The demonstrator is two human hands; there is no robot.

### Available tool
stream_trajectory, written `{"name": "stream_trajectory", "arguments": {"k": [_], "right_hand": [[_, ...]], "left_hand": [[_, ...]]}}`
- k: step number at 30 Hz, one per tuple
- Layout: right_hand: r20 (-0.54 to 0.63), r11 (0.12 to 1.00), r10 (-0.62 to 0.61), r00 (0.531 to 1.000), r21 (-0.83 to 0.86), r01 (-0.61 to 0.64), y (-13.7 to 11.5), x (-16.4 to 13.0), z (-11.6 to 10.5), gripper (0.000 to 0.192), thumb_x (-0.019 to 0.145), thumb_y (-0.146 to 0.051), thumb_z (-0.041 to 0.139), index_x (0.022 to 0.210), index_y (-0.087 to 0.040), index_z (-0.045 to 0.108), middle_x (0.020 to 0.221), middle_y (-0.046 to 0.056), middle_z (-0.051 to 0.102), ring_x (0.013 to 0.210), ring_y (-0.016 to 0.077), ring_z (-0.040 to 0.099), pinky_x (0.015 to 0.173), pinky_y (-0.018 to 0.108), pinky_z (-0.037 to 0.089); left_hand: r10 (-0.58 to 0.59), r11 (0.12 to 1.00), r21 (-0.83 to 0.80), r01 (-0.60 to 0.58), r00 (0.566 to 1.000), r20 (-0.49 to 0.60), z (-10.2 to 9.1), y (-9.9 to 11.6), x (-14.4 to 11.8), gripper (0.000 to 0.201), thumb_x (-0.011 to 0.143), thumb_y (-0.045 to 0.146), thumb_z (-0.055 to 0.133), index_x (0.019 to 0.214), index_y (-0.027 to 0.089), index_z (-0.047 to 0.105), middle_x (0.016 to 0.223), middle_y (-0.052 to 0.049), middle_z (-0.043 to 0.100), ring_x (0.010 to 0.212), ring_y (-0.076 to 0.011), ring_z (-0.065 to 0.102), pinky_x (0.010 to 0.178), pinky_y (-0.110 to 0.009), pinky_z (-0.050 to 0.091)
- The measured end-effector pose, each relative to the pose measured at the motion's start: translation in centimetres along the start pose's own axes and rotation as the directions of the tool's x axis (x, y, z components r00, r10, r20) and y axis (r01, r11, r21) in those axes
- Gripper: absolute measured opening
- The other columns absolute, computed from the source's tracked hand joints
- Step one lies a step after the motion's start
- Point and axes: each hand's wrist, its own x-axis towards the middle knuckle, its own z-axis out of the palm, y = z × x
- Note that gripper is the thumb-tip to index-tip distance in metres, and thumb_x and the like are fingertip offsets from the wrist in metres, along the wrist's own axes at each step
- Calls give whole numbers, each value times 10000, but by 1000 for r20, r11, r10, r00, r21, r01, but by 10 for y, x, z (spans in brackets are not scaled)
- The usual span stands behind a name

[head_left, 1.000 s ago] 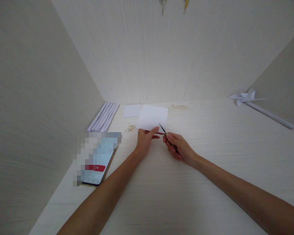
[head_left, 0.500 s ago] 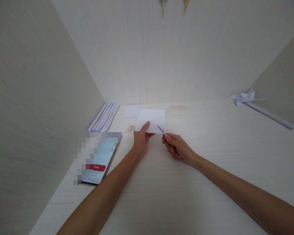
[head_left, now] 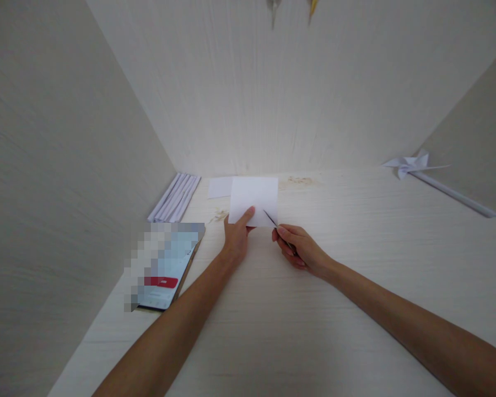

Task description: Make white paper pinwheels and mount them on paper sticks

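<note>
we hold a white sheet of paper point(head_left: 254, 199) at its near edge with our left hand point(head_left: 236, 238), thumb on top and fingers tucked beneath, so the sheet is pinched and stands up off the pale table point(head_left: 314, 331). our right hand point(head_left: 300, 249) is closed around a thin dark tool point(head_left: 273, 221), its point resting against the sheet's lower right corner; we cannot tell what kind of tool it is. behind the sheet lies a smaller white slip point(head_left: 220, 187). to the left sit a bundle of white strips point(head_left: 176, 197) and a phone point(head_left: 165, 270). far right rests a paper pinwheel point(head_left: 413, 163).
</note>
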Motion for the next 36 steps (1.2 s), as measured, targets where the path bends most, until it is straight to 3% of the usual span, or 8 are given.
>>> {"name": "stream_trajectory", "arguments": {"k": [11,36], "right_hand": [[-12,1000,7,1000,-8,-8,-1,0,-1,208,767,-345,425,666,-168,464,352,-110,336,199,17,206,201,132,130],[-39,1000,-7,999,15,7,2,0,-1,237,735,-392,465,664,-167,448,354,-115,332,199,16,207,198,142,130]], "left_hand": [[21,996,92,-23,999,27,-2,-3,1,246,485,203,715,704,151,614,699,-42,658,718,-180,609,624,-289,483],[-8,994,105,-2,996,93,-2,-3,-1,220,502,205,715,692,131,632,687,-45,660,625,-145,598,592,-267,476]]}}
